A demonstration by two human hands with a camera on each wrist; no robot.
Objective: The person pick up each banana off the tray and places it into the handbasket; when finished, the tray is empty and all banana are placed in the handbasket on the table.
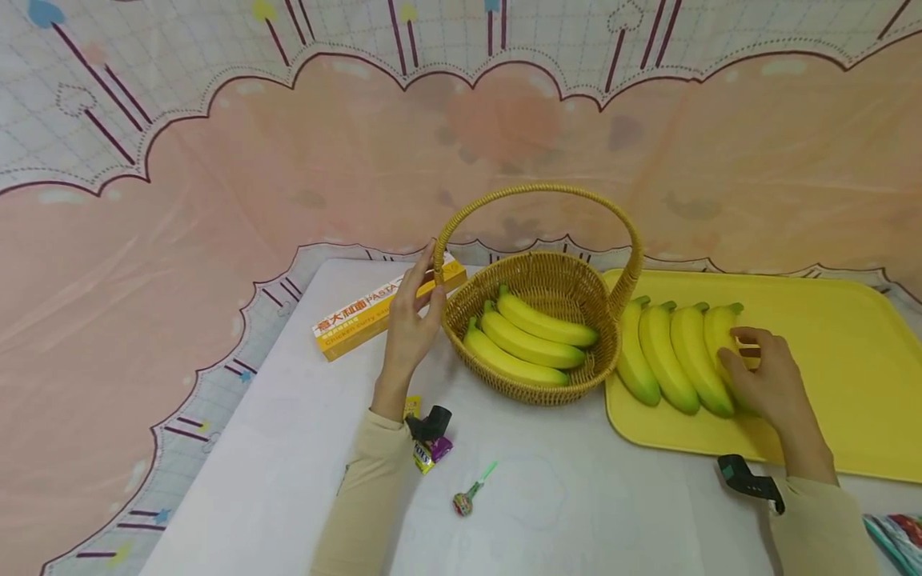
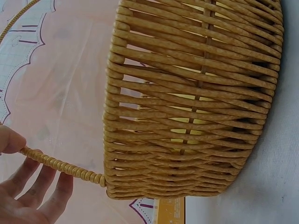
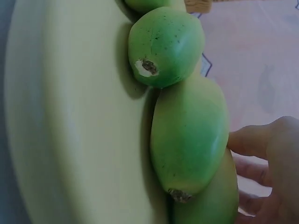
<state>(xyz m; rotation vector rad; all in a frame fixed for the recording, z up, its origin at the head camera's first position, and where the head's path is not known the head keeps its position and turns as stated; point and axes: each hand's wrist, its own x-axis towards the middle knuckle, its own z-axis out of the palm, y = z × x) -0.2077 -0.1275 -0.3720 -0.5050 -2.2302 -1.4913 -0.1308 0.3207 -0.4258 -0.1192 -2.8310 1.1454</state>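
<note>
A brown wicker basket [image 1: 529, 396] holds three yellow bananas [image 1: 529, 344]. My left hand [image 1: 414, 328] is at the basket's left side; its thumb and fingers [image 2: 39, 184] pinch the lower part of the arched handle [image 2: 65, 165]. On the yellow tray [image 1: 850, 384] several bananas lie side by side. My right hand [image 1: 774, 376] curls over the rightmost banana [image 1: 723, 320], with the thumb on its left side and the fingers towards the right. Green banana tips [image 3: 189, 135] fill the middle of the right wrist view, my right fingertips close against them.
A yellow pasta box [image 1: 389, 308] lies behind my left hand. Small candy packets [image 1: 430, 452] are by the left wrist, and a lollipop [image 1: 464, 502] lies in front of the basket. A colourful packet [image 1: 900, 536] sits at the right edge. A patterned curtain [image 1: 360, 160] hangs behind.
</note>
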